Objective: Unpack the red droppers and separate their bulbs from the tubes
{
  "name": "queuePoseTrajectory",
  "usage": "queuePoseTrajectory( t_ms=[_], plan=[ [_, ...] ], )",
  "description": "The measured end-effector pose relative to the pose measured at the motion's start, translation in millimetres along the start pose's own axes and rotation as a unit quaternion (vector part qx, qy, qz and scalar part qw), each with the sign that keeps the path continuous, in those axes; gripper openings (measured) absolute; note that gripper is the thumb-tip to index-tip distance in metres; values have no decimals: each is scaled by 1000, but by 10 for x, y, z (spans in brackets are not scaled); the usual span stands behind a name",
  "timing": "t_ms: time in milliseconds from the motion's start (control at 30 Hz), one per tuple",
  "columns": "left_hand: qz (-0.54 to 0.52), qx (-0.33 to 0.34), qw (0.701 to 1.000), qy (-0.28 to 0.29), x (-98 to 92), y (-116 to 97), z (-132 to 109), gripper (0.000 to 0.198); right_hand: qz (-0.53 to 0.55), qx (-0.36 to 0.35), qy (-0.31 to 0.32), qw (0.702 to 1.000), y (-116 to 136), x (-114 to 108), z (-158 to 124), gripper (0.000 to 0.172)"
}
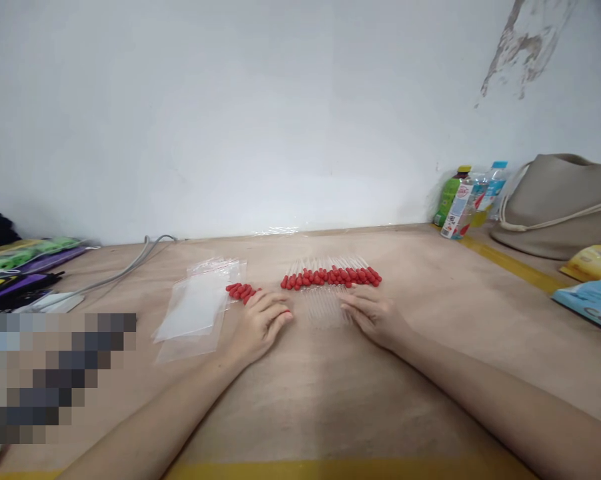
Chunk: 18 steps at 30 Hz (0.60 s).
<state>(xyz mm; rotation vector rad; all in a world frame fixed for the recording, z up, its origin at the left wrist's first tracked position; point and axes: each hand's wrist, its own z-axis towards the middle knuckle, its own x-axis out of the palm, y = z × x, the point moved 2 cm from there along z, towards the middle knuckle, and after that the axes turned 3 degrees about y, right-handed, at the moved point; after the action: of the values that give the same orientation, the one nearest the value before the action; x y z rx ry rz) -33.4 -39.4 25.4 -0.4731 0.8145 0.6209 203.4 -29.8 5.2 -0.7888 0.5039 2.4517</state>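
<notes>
A row of clear droppers with red rubber bulbs [330, 277] lies on the wooden table [300, 393]. A smaller bunch of red-bulbed droppers [240, 291] lies to its left. My left hand [260, 323] rests on the table beside that bunch, fingers curled, with something red at the fingertips. My right hand [373, 313] lies flat by the clear tubes below the long row, fingers stretched out and touching them.
A stack of clear zip bags [198, 307] lies left of my left hand. Bottles [463, 200] and a beige bag [560, 203] stand at the back right by the wall. Packets [593, 283] lie at the right edge. A cable [125, 267] and coloured items [25, 267] are at the left.
</notes>
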Motion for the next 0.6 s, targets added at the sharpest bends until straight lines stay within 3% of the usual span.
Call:
queuePoseTrajectory(
  t_ms=[100, 300, 433, 600],
  plan=[
    [-2, -72, 996, -57, -72, 158, 0, 17, -87, 121, -19, 989, -108, 9, 22, 26],
    [45, -217, 962, -158, -313, 541, 33, 27, -100, 215, 6, 971, -132, 49, 62, 24],
    [53, -251, 952, -169, -459, 736, 7, 30, -94, 212, 18, 973, -100, 49, 87, 16],
    [50, -263, 955, -131, -430, 773, -29, 21, -110, 177, 21, 978, -67, 70, 103, 17]
  ],
)
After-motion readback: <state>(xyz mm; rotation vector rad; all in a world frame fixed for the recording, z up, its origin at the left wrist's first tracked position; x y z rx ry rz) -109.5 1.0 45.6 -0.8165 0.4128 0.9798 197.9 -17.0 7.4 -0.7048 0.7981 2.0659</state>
